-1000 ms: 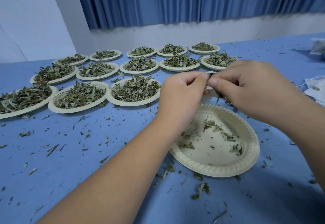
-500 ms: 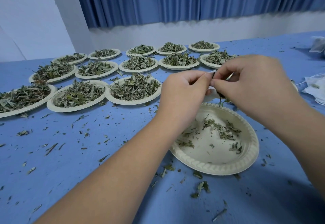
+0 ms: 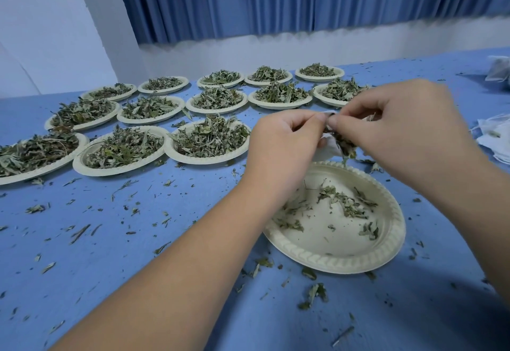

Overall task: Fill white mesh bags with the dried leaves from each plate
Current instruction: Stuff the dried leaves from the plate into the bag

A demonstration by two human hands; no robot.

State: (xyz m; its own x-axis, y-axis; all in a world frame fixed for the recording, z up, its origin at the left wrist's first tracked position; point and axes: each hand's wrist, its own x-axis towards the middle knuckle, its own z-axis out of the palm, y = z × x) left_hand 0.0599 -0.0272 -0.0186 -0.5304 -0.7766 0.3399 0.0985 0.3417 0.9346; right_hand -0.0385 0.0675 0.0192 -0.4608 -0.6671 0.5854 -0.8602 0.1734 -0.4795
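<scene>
Mesh bag (image 3: 329, 148) pinched between left hand (image 3: 281, 146) and right hand (image 3: 400, 127) fingers.

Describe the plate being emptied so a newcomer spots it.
On the blue table, rows of leaf-heaped plates line the back. The working plate lies apart, nearest the camera, below the left hand and right hand. Unlike the rest, it is nearly bare: only scraps remain.

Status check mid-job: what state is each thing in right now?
mesh bag, held above the near plate, leaves inside
left hand, pinches the bag's top
right hand, pinches the bag's top
near plate, nearly empty, few leaves left
other plates, heaped with leaves
spare bags, piled at the right edge
</scene>
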